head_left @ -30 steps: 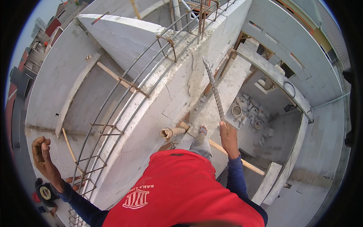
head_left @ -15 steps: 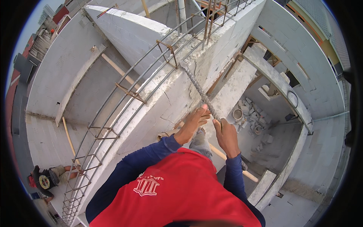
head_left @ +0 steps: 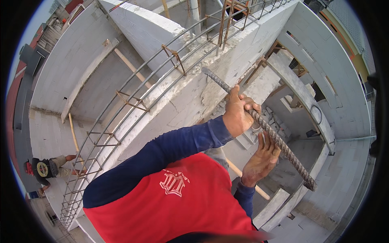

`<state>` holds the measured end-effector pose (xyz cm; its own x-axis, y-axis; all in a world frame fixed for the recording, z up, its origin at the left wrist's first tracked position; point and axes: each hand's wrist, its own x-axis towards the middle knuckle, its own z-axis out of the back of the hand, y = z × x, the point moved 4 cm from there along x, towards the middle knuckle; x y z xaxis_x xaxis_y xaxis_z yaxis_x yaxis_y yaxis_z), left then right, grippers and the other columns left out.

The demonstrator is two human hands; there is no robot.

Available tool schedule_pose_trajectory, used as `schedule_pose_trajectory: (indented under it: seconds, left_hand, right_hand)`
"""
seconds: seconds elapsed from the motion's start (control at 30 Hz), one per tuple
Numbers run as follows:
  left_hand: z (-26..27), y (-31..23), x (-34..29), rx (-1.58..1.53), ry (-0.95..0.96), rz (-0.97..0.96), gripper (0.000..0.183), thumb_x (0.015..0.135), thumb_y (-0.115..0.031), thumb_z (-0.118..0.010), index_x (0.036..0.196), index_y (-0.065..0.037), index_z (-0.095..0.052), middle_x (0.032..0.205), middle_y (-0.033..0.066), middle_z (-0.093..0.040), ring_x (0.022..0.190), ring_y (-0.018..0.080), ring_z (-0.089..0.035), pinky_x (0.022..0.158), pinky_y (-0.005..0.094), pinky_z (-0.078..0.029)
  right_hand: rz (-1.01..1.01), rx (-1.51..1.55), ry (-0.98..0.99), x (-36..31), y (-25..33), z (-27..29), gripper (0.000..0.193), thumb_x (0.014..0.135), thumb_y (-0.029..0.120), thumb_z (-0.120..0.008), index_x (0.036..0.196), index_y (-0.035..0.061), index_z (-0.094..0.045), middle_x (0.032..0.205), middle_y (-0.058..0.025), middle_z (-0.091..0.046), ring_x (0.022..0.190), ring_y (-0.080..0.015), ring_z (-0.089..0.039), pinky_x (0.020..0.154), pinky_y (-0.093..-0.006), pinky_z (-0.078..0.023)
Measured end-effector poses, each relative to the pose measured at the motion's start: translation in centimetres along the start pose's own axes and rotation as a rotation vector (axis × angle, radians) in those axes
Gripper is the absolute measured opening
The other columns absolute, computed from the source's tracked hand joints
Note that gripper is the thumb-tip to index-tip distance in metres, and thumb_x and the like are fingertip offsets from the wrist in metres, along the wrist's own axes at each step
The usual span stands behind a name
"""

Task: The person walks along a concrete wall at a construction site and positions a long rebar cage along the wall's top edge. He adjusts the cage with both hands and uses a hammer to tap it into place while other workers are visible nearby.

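Left hand (head_left: pixel 238 114) clenched round a ribbed steel bar (head_left: pixel 283 146); right hand (head_left: pixel 261 160) half-closed against it just below. Bar running slantwise, short end up beyond the left fist toward the wall top (head_left: pixel 190 95), long end down past the right.

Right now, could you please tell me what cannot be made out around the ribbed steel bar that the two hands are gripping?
- Head view: the middle of the ribbed steel bar is covered by the left hand and right hand.
- The right hand's fingertips curl behind the bar, hidden.
- The person's feet and footing are hidden by the red and blue shirt.
- The person far below is too small for detail.
- The rusty rebar cage is cut off by the rim.
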<state>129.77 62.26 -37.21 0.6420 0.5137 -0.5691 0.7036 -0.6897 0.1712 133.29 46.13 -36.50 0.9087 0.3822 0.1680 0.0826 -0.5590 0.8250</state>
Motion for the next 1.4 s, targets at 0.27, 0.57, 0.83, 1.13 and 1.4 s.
schedule_pose_trajectory:
  seconds: [0.27, 0.57, 0.83, 1.13, 1.4]
  left_hand:
    - [-2.2, 1.6, -1.9, 0.063, 0.148, -0.001, 0.035, 0.106, -0.032, -0.052, 0.076, -0.015, -0.047, 0.066, -0.0011, -0.043, 0.066, 0.0156, -0.049, 0.093, 0.0463, -0.054]
    - [-3.3, -3.1, 0.9, 0.314, 0.247, -0.334, 0.028, 0.111, -0.027, -0.045, 0.088, -0.013, -0.05, 0.074, -0.0014, -0.051, 0.076, 0.0153, -0.054, 0.096, 0.0505, -0.052]
    - [-2.2, -2.9, -0.7, 0.426, 0.267, -0.239, 0.029, 0.112, -0.031, -0.045, 0.09, -0.013, -0.051, 0.078, -0.0017, -0.054, 0.08, 0.0164, -0.057, 0.092, 0.0452, -0.053]
    - [-4.8, -1.5, -4.0, 0.477, 0.394, -0.049, 0.025, 0.111, -0.036, -0.048, 0.1, -0.014, -0.054, 0.093, 0.002, -0.06, 0.094, 0.0219, -0.063, 0.092, 0.0438, -0.053]
    - [-3.7, -4.8, 0.2, 0.577, 0.245, -0.172, 0.024, 0.11, -0.031, -0.05, 0.093, -0.015, -0.056, 0.088, -0.0017, -0.059, 0.095, 0.0184, -0.063, 0.09, 0.0403, -0.051]
  right_hand:
    - [0.125, 0.601, 0.437, 9.4, 6.5, -2.9, 0.054, 0.108, 0.035, -0.042, 0.056, 0.0186, -0.035, 0.045, 0.0046, -0.034, 0.038, -0.008, -0.031, 0.045, -0.0252, -0.034]
    - [-0.017, 0.529, 0.125, 9.8, 2.0, -8.2, 0.05, 0.107, 0.033, -0.042, 0.06, 0.0184, -0.033, 0.046, 0.0035, -0.027, 0.038, -0.0104, -0.023, 0.043, -0.0271, -0.03]
    - [0.145, 0.548, 0.577, 10.2, 7.7, -7.2, 0.049, 0.106, 0.032, -0.045, 0.06, 0.0192, -0.034, 0.047, 0.0033, -0.029, 0.039, -0.0094, -0.029, 0.04, -0.0256, -0.027]
    - [0.318, 0.612, 0.646, 10.7, 12.0, -10.3, 0.051, 0.107, 0.026, -0.045, 0.059, 0.022, -0.03, 0.043, 0.0067, -0.028, 0.035, -0.0053, -0.019, 0.04, -0.0217, -0.022]
    - [0.234, 0.345, 0.414, 10.2, 7.1, -9.2, 0.047, 0.11, 0.031, -0.04, 0.064, 0.0188, -0.034, 0.047, 0.0037, -0.028, 0.037, -0.0054, -0.017, 0.037, -0.0218, -0.017]
